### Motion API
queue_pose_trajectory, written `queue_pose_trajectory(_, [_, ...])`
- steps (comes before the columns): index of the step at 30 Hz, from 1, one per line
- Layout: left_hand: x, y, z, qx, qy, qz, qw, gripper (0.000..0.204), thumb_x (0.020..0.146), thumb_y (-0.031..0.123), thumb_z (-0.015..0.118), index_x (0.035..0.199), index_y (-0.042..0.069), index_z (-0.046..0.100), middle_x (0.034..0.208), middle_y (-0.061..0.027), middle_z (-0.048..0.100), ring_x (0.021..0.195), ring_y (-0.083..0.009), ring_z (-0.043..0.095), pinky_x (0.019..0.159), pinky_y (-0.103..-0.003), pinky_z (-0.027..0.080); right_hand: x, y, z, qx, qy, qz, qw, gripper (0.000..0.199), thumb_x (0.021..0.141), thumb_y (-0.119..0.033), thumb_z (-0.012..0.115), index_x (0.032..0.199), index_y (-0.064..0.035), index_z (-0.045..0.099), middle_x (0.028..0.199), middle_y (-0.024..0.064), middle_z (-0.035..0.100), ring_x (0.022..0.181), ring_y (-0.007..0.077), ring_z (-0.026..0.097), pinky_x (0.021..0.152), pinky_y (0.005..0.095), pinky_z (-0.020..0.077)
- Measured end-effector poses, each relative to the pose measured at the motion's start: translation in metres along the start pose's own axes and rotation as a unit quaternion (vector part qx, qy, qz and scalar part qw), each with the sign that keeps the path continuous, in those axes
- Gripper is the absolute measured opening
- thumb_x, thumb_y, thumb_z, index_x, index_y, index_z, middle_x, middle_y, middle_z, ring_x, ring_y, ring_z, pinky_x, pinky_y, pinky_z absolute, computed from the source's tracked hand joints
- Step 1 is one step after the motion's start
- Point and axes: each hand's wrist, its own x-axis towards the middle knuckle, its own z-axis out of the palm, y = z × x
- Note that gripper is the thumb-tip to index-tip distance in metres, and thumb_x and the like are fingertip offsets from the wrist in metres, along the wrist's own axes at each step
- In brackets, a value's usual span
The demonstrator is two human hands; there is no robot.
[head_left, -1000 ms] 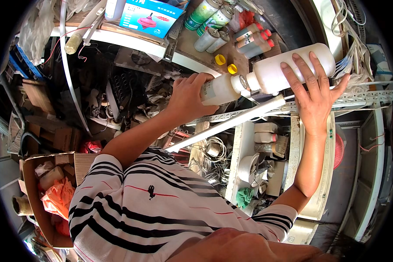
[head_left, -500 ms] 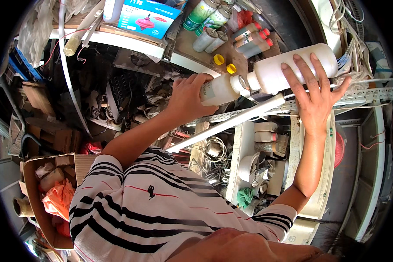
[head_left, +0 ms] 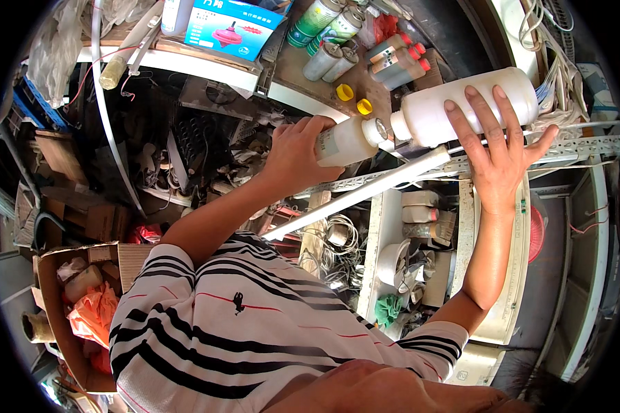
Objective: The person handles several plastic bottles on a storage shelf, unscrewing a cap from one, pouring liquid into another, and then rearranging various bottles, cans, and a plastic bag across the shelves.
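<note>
L hand [head_left: 297, 157] grips a small translucent bottle [head_left: 348, 143], tilted, mouth facing R, nr the front edge of the bench [head_left: 293, 77]. 2 yellow caps [head_left: 345, 93] lie by that edge, red-capped bottles [head_left: 401, 71] farther back. Next, a big white bottle [head_left: 427, 113], tipped, neck just beside the small one's mouth; R hand [head_left: 496, 155] grasps it w/ fingers spread.

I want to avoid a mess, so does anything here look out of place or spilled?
Two yellow caps lie loose on the bench near the smaller white bottle, attached to nothing. Lower down, wire lies tangled rather than neatly coiled. I can't make out any spill.
</note>
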Motion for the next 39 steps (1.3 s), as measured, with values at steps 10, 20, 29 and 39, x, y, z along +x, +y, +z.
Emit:
queue_pose_trajectory(10, [-0.0012,-0.0013,0.0004,0.003,-0.005,-0.003,1.0,0.073,0.063,0.032,0.087,0.126,0.013,0.055,0.116,-0.0086,0.064,0.108,-0.03,0.062,0.1,-0.048,0.037,0.0003,-0.0008,0.002,0.017,0.026,0.0,0.999,0.04,0.09,-0.027,0.064,0.124,-0.0477,0.067,0.136,-0.0195,0.059,0.133,0.0123,0.052,0.122,0.0628,-0.0077])
queue_pose_trajectory(20, [-0.0024,-0.0027,-0.0006,0.001,-0.029,-0.017,0.999,0.076,0.065,0.032,0.088,0.13,0.011,0.054,0.123,-0.0102,0.063,0.115,-0.0301,0.06,0.105,-0.048,0.035,0.0019,-0.0013,0.0006,0.007,0.033,-0.001,0.999,0.039,0.09,-0.03,0.064,0.123,-0.0488,0.067,0.136,-0.0207,0.059,0.133,0.0117,0.052,0.123,0.0616,-0.0087])
queue_pose_trajectory(29, [-0.0034,-0.0054,0.0032,0.001,0.013,0.008,1.0,0.072,0.061,0.032,0.087,0.123,0.013,0.056,0.112,-0.0083,0.065,0.104,-0.0293,0.063,0.099,-0.048,0.037,0.0018,-0.0023,-0.0008,-0.002,0.033,0.002,0.999,0.038,0.091,-0.03,0.063,0.123,-0.0498,0.066,0.136,-0.0213,0.059,0.133,0.0111,0.052,0.123,0.0608,-0.0097])
queue_pose_trajectory(39, [-0.0042,-0.0066,0.0029,0.004,0.006,-0.004,1.0,0.072,0.061,0.032,0.086,0.123,0.012,0.056,0.111,-0.0086,0.065,0.103,-0.0296,0.063,0.099,-0.047,0.038,0.0033,-0.0026,-0.0015,-0.001,0.038,0.001,0.999,0.039,0.091,-0.029,0.064,0.123,-0.0494,0.067,0.136,-0.0213,0.059,0.133,0.0112,0.053,0.123,0.0603,-0.0097])
